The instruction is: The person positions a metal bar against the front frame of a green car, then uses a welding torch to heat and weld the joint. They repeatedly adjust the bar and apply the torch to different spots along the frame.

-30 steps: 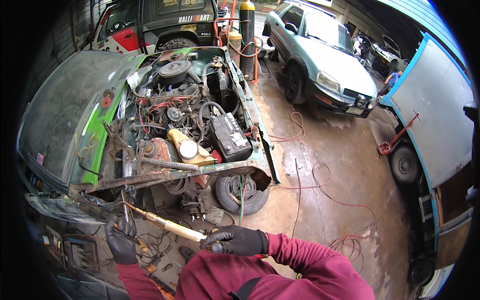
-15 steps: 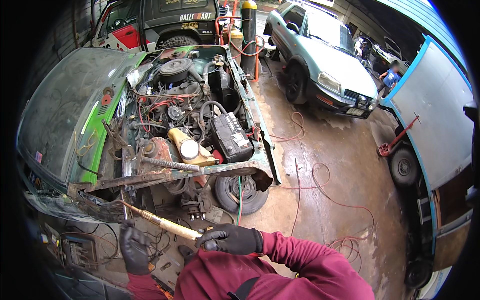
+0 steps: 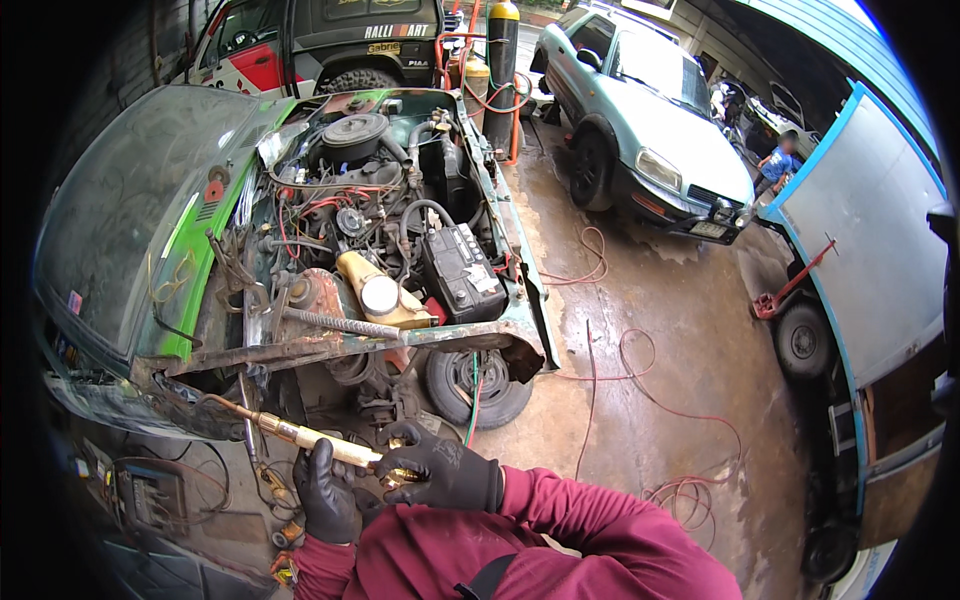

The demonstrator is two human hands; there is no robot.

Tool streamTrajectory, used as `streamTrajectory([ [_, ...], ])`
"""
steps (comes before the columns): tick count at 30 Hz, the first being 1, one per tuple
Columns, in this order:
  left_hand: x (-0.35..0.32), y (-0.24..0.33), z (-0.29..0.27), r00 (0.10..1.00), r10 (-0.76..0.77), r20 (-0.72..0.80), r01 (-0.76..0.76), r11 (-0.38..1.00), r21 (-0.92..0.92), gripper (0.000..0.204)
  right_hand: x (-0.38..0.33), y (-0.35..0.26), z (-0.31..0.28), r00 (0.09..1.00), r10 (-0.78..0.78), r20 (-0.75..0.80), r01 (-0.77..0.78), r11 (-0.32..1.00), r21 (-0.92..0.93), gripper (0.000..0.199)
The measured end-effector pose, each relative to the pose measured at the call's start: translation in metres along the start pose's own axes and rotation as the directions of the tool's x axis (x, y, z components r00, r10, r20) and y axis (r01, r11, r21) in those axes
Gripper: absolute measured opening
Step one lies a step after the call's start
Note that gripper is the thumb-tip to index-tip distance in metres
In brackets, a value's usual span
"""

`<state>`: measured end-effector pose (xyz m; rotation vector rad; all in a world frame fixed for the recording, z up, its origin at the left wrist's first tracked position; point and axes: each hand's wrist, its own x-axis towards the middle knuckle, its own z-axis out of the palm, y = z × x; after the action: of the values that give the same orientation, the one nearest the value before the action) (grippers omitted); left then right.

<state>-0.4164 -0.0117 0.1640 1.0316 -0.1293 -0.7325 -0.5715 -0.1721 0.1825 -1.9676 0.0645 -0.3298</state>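
Observation:
A gas torch (image 3: 345,449) with a pale handle, brass fittings and a thin bent tip lies across in front of me, tip pointing left toward the car's cut fender edge. My left hand (image 3: 328,497), black-gloved, closes around the underside of its handle. At the rear end, my right hand (image 3: 448,470), gloved alike, has its fingers curled about the brass valve knobs (image 3: 398,474). No flame shows at the tip. Just beyond is the green car's open engine bay, with a battery (image 3: 462,272) and a yellowed plastic tank (image 3: 375,290).
A loose wheel (image 3: 480,390) lies under the front corner. Red hoses (image 3: 640,375) trail over the wet floor. Gas cylinders (image 3: 500,75) stand at the back. A light-coloured car (image 3: 670,130), a person in blue (image 3: 778,160) and a panel-sided trailer (image 3: 860,230) are to the right.
My left hand has come right and up from beside the torch onto its handle. My right hand has turned, its fingers now around the valve knobs. The torch has shifted slightly left.

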Motion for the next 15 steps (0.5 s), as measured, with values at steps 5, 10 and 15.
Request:
streamTrajectory([
  [5, -0.003, 0.001, -0.008, 0.997, -0.011, 0.079, 0.011, 1.000, 0.005, 0.023, -0.003, -0.001, 0.002, 0.993, 0.067, 0.098, -0.074, 0.995, 0.070, 0.043],
  [10, 0.000, 0.004, -0.020, 0.979, -0.051, 0.196, 0.018, 0.986, 0.167, 0.024, -0.008, 0.011, -0.005, 0.986, 0.051, 0.159, -0.084, 0.974, 0.210, 0.039],
  [15, 0.039, 0.019, -0.060, 1.000, 0.003, -0.016, -0.006, 0.982, -0.188, 0.038, -0.018, 0.016, -0.019, 0.986, 0.019, 0.163, -0.071, 0.946, 0.318, 0.031],
])
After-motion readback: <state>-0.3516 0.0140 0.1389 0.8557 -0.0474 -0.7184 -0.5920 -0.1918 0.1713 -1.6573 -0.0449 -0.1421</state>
